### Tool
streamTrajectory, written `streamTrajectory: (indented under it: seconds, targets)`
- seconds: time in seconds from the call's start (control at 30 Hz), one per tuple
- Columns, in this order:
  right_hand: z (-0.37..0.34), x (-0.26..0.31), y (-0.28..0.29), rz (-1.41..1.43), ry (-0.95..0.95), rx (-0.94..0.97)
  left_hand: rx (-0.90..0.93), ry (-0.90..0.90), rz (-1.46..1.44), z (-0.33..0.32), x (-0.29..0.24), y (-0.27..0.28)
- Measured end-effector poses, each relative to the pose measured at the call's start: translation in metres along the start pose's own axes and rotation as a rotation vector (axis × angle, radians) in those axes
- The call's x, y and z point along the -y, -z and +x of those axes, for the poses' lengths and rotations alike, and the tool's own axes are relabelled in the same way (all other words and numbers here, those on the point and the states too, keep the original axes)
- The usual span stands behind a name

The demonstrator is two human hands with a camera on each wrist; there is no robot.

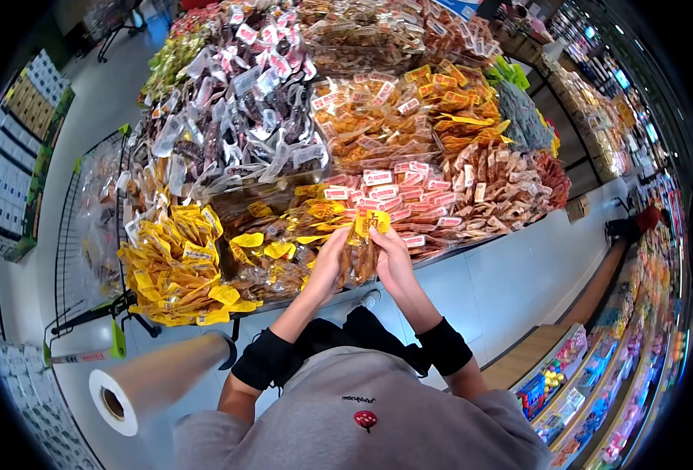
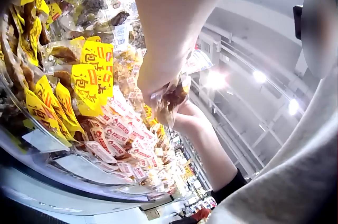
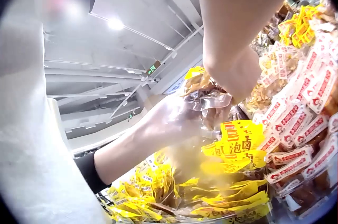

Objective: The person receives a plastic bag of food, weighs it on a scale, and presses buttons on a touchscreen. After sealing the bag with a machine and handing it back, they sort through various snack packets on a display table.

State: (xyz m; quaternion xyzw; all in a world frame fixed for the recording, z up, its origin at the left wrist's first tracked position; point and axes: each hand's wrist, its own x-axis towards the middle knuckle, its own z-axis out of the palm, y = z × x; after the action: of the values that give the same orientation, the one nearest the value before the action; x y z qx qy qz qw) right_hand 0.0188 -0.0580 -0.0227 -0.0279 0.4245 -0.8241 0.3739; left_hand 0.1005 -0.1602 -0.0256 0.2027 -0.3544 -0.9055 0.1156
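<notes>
Between both hands is a clear, vacuum-packed snack bag (image 1: 359, 262) with brown food inside and a yellow printed top, held up in front of the chest. The left hand (image 1: 331, 262) grips one side of it. On the other side the right hand (image 1: 394, 257) pinches the bag, thumb lying over the yellow label (image 1: 372, 222). In the right wrist view the shiny plastic of the bag (image 3: 208, 101) shows between the two hands. Just beyond the hands lie yellow-labelled bags (image 1: 284, 249) and red-and-white-labelled packs (image 1: 409, 192).
A wide display bin of packaged snacks spreads ahead, with dark packs (image 1: 260, 133) further back. To the left stand a shopping cart (image 1: 88, 227) and a large roll of plastic bags (image 1: 166, 376). Shelves of colourful goods (image 1: 597, 384) line the right. Yellow packs (image 1: 174, 274) pile at the bin's left corner.
</notes>
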Motion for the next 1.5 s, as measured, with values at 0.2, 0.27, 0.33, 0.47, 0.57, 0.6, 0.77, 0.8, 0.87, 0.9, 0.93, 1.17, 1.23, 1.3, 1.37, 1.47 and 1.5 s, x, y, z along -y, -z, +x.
streamTrajectory:
  seconds: [0.2,0.27,0.33,0.47,0.57,0.6,0.77,0.8,0.87,0.9,0.93,1.17,1.23,1.3,1.37,1.47,1.5]
  targets:
    - [-0.005,-0.001,0.006,-0.146,0.071,-0.146,0.072,0.022,0.295,0.010,0.017,0.009]
    - [-0.014,0.004,0.003,-0.206,0.086,-0.182,0.112,0.123,0.333,0.007,0.010,-0.004]
    - [-0.017,0.004,0.016,-0.227,0.048,-0.176,0.100,0.186,0.305,0.009,0.014,-0.008]
    - [-0.030,0.007,0.026,-0.256,0.310,-0.239,0.218,0.242,0.315,0.006,0.015,-0.029]
    - [-0.028,0.014,0.041,-0.179,0.395,-0.259,0.259,0.222,0.396,0.009,0.027,-0.028]
    - [-0.030,0.021,0.042,-0.141,0.420,-0.262,0.275,0.168,0.482,0.010,0.030,-0.028]
    - [-0.043,0.054,0.052,-0.353,0.158,-0.083,0.471,0.112,0.751,0.009,0.015,-0.020]
    - [-0.048,0.068,0.051,-0.528,0.069,-0.004,0.525,0.088,0.800,0.010,0.010,-0.013]
    - [-0.031,0.062,0.073,-0.682,-0.114,0.258,0.610,0.067,0.971,0.013,0.002,-0.001]
    - [-0.031,0.068,0.066,-0.802,-0.129,0.312,0.641,0.074,1.097,0.015,-0.002,0.005]
    - [-0.033,0.079,0.055,-0.921,-0.144,0.374,0.665,0.084,1.222,0.011,-0.011,0.000]
    - [0.006,0.038,0.042,-1.330,0.147,0.522,0.416,-0.162,1.245,0.003,-0.031,0.027]
    - [0.012,0.031,0.028,-1.346,0.171,0.484,0.287,-0.183,1.319,-0.004,-0.047,0.028]
    - [0.019,0.031,0.008,-1.232,0.128,0.478,0.150,-0.184,1.292,-0.008,-0.062,0.032]
    - [0.027,0.032,-0.010,-1.039,0.081,0.499,0.071,-0.341,1.183,-0.007,-0.068,0.044]
    - [0.052,0.035,-0.008,-1.146,0.188,0.489,-0.140,-0.418,0.802,0.001,-0.086,0.061]
    - [0.050,0.047,-0.022,-1.112,0.179,0.432,-0.228,-0.469,0.791,0.012,-0.086,0.078]
